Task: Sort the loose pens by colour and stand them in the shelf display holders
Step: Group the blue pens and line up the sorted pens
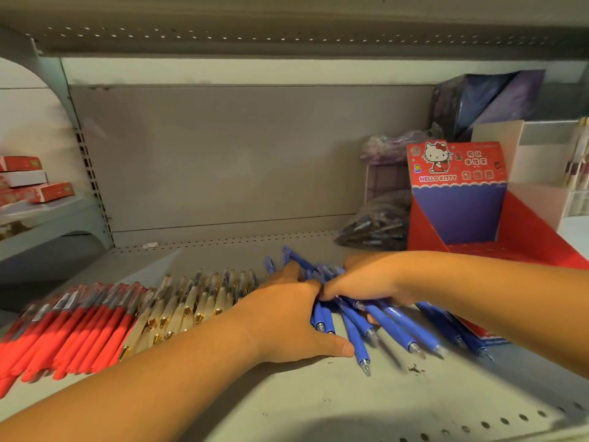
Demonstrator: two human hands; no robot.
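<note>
A: Grey metal shelf (287, 403), perforated front edge, plain grey back panel. What lies on it?

B: Three colour groups, lying flat in rows. Red pens (63, 330) far left. Cream pens with gold clips (178, 307) just beside them. Blue pens (382, 327) right of centre, fanned out loose, tips toward the front edge.

A: Hands?

B: Both on the blue pens, touching each other. Right hand (366, 279) comes in from the right, fingers curled round a bunch of blue barrels; one fingertip shows beneath them. Left hand (293, 311) is palm down over the left side of the blue heap, thumb stretched flat along the shelf. Its fingers are bent over the pens' far ends; cannot tell whether they grip or only press.

A: The holders?

B: A red Hello Kitty display holder (459, 199) stands at the right, behind the right forearm, its front tray red, its back card blue. No pens visible standing in it.

A: Other items?

B: Clear bag of dark pens (376, 224) just left of the holder. Purple box (487, 100) at the back right. Red boxes (32, 186) stacked on the neighbouring shelf, far left.
</note>
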